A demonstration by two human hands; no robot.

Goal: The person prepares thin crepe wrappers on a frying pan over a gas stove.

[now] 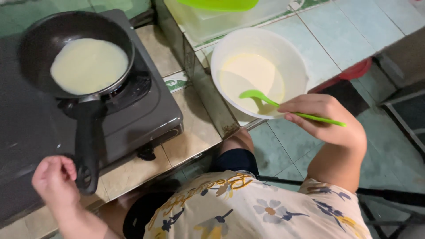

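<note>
Floral shirt, item one: your own lap and chest fill the bottom edge, nearest the lens, since you sit low beside the cooking ledge.

Stove: dark single burner on the tiled ledge, its front right corner close to the ledge edge, within reach of your left side.

Pan: black, centred on the burner at the stove's far left, handle pointing back toward you so it can be taken without reaching over heat.

Bowl: white, on the pale tiled counter, overhanging its near edge, tilted toward you so the remaining batter pools where the spoon can get it.

Tub: clear, lime lid, behind the bowl at the counter's far edge, out of the working path.

Pancake: pale round disc lying flat in the pan, covering most of its base, edges apart from the wall.

Right hand: at the bowl's near rim, fingers closed around the spoon's handle.

Left hand: just beside the handle's end, loosely curled, gripping nothing; I cannot tell whether it touches.

Spoon: green, long, its head dipped inside the bowl above the batter, shaft angled out over the rim through your grip.
</note>
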